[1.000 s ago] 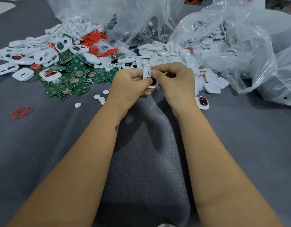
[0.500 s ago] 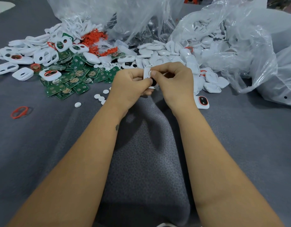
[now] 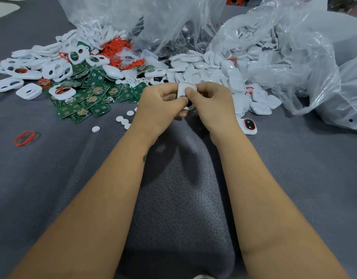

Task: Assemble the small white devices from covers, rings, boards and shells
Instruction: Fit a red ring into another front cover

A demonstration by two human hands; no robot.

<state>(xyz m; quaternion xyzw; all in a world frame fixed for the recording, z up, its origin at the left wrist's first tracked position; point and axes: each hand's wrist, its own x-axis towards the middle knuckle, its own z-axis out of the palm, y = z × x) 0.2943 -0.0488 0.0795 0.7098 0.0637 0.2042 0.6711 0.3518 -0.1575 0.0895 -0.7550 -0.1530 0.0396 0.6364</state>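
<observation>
A small white device [image 3: 182, 90] stands between both hands above the grey cloth, mostly hidden by fingers. My left hand [image 3: 160, 105] grips its left side with the thumb on its face. My right hand [image 3: 212, 103] pinches its right side, the thumb pressing on the front near a dark opening. Green boards [image 3: 87, 100] lie heaped to the left, white covers [image 3: 28, 90] with openings lie further left, and orange rings [image 3: 116, 46] sit behind them. White shells [image 3: 213, 71] pile up behind my hands.
One assembled device with an orange ring [image 3: 248, 125] lies beside my right wrist. A loose orange ring [image 3: 24, 137] lies at the left. Small white round buttons [image 3: 121, 119] are scattered near my left hand. Clear plastic bags [image 3: 294, 57] of parts fill the back and right.
Both hands stay in place on the device; the thumbs shift slightly on its front.
</observation>
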